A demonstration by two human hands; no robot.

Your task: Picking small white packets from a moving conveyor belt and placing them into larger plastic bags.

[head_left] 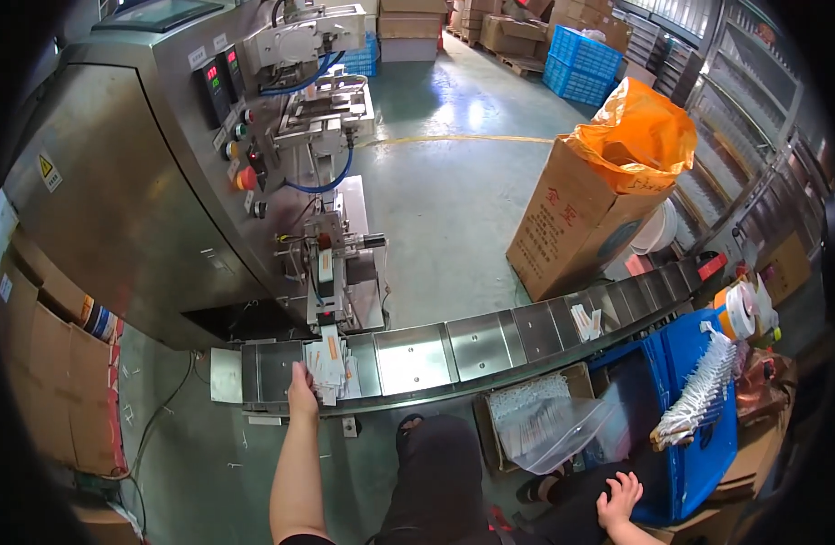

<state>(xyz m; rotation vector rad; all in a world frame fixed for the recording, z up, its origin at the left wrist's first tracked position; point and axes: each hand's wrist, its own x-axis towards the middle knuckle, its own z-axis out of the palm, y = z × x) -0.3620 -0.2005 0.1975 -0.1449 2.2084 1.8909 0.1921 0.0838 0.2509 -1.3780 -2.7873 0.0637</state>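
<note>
A loose pile of slim white sachets with orange marks (327,367) lies on the metal conveyor (416,356) just under the machine's outlet. My left hand (302,391) stands edge-on against the left side of this pile, its fingers stretched out and touching the sachets. It does not appear to grip any of them. Low on the right, my right hand (620,499) rests on my dark-trousered leg with its fingers spread and nothing in them. A smaller group of sachets (586,322) sits farther right along the conveyor.
A steel packing machine (99,182) rises at the left. An open carton (499,400) with plastic bags and a blue bin (708,454) stand before the conveyor, right of my legs. Beyond it is a tall carton (558,218) with an orange bag (640,136).
</note>
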